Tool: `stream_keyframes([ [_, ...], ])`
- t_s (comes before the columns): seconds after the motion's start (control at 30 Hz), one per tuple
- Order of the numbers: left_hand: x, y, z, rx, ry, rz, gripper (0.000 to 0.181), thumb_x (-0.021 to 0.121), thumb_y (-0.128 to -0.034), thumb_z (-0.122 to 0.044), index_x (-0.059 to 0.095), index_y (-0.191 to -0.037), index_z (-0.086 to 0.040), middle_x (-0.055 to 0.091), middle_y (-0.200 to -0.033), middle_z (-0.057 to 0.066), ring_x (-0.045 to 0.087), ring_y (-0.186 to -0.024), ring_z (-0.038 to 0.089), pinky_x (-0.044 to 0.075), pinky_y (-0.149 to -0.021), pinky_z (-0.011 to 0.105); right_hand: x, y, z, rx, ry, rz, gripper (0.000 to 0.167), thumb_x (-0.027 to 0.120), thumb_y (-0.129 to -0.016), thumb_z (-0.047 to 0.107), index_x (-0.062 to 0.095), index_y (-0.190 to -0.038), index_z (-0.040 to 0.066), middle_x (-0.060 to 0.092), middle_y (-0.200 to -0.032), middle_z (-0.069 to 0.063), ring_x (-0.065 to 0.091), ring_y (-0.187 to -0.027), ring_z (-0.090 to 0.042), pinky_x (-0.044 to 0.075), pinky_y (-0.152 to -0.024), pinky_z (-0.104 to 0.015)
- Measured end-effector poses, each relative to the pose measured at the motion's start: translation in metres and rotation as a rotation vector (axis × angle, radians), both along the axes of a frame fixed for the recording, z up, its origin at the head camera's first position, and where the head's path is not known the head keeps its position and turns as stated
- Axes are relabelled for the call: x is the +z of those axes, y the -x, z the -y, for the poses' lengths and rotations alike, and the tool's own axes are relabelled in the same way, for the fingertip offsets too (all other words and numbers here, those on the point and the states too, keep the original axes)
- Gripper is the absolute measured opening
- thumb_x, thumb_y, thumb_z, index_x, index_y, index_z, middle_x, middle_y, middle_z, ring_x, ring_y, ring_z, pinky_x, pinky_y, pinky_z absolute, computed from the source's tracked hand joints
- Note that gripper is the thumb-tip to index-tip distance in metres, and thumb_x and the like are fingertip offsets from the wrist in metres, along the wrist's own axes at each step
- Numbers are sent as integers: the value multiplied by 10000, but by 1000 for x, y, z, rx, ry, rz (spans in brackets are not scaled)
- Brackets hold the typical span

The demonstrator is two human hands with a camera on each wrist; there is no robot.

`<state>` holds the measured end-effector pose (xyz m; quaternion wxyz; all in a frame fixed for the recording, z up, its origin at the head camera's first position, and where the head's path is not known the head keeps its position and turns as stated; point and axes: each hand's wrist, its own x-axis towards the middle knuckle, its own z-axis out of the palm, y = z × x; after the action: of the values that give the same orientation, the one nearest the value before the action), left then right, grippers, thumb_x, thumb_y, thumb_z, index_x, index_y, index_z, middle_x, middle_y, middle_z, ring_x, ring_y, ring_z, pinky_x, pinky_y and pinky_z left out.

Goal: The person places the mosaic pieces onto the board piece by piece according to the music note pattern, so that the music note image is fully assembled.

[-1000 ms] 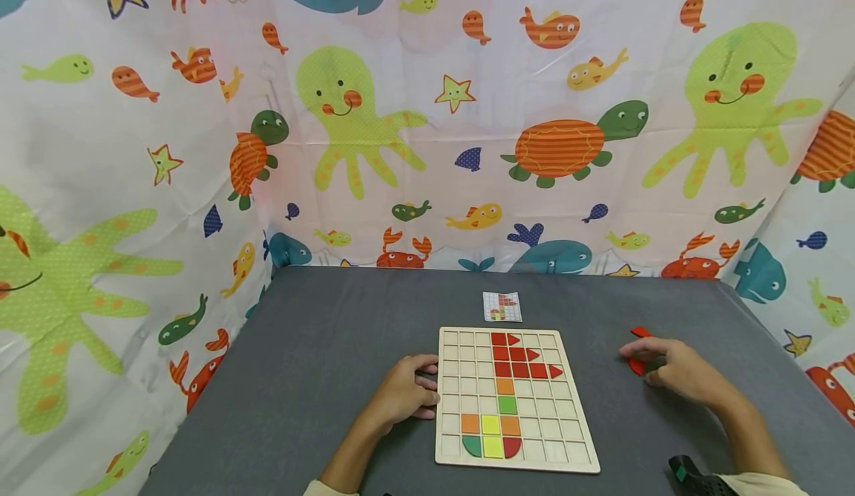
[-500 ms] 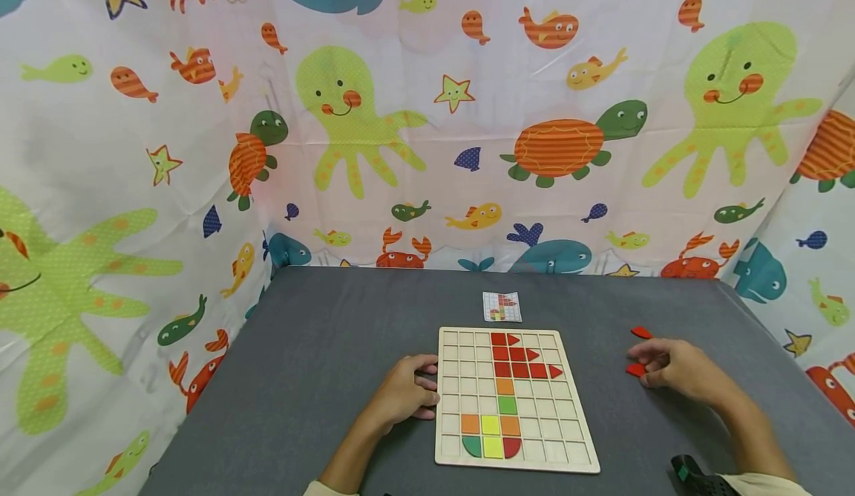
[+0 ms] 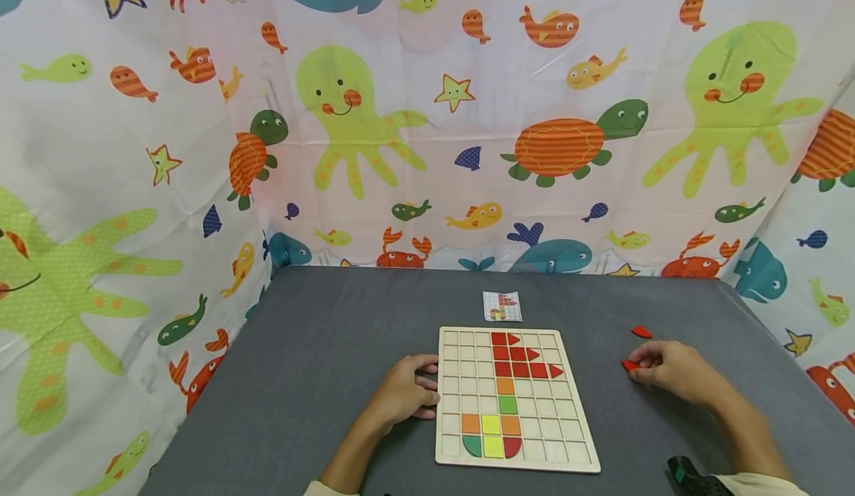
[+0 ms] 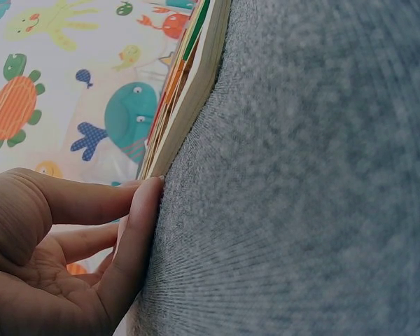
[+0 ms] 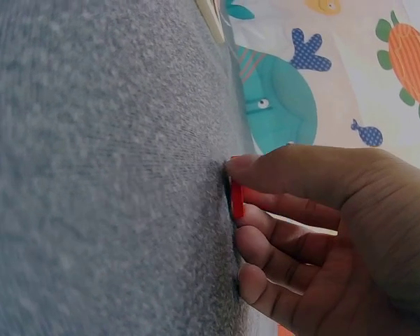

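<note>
A pale wooden grid board (image 3: 461, 390) lies on the grey table with red, orange, green and yellow pieces set in its cells. My left hand (image 3: 404, 392) touches the board's left edge with fingers loosely bent, and in the left wrist view its fingertips (image 4: 150, 192) meet the wooden side. To the right of the board, my right hand (image 3: 681, 373) pinches a small red piece (image 3: 629, 366) between thumb and finger, close to the table. In the right wrist view the red piece (image 5: 238, 201) shows as a thin edge. Another red piece (image 3: 641, 332), with a rounded side, lies just beyond that hand.
Behind the board lies a small card (image 3: 502, 307) printed with a coloured grid pattern. A curtain (image 3: 454, 132) with sea animals surrounds the table's back and sides. A dark device (image 3: 695, 476) sits by the right wrist.
My right hand has drawn back from the farther red piece, which now shows fully. Its fingers have closed on the nearer red piece, shifted slightly left. The left hand stays put.
</note>
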<state>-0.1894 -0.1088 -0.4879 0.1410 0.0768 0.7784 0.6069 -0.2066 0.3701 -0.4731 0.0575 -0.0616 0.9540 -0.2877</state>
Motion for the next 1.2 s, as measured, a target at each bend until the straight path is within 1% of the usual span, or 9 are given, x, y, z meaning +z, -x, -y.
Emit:
stream_keyframes([
  [0.23,3,0,-1,-5,2,0,669,738,-823,146,559,-1462,62,577,-1293,174,648,-978,216,665,-613,374,6,0,12,-20,-28,-7,269,801,-926,286,747,-1055,55,652,-875,10,557,-760,-103,457,-629,-242],
  [0.37,3,0,-1,-5,1,-3,663,737,-822,145,561,-1457,66,574,-1289,177,647,-973,215,665,-611,375,11,-1,23,-9,-29,-55,240,817,-913,292,754,-1014,84,644,-855,22,552,-750,-84,456,-627,-240],
  [0.47,2,0,0,-4,-2,-9,658,736,-823,144,563,-1454,70,571,-1286,180,647,-971,214,665,-611,375,16,-3,36,-3,-31,-92,225,835,-894,284,756,-988,95,641,-845,24,556,-759,-99,461,-628,-243],
  [0.63,2,-1,-1,-3,2,-8,656,736,-822,144,567,-1451,67,572,-1283,175,648,-977,215,665,-612,374,23,-4,56,7,-20,-129,246,850,-886,270,753,-1005,78,645,-854,26,565,-781,-125,474,-622,-244],
  [0.73,2,-1,-1,-4,2,-3,657,735,-820,144,568,-1450,64,573,-1285,172,648,-980,219,665,-614,372,25,-5,67,26,15,-149,251,857,-885,258,754,-1018,72,653,-860,30,571,-783,-113,490,-619,-242],
  [0.93,1,-1,-1,-2,2,-11,661,734,-821,148,560,-1454,70,576,-1284,175,650,-968,222,665,-609,372,30,-10,94,49,87,-140,224,850,-884,188,758,-1045,63,664,-895,12,588,-824,-138,527,-646,-240],
  [1.2,1,-2,0,-1,6,-21,655,735,-823,146,565,-1450,69,573,-1285,182,648,-984,225,666,-612,375,32,-17,130,91,112,-113,222,838,-871,165,751,-1045,58,638,-863,27,572,-811,-149,505,-638,-255],
])
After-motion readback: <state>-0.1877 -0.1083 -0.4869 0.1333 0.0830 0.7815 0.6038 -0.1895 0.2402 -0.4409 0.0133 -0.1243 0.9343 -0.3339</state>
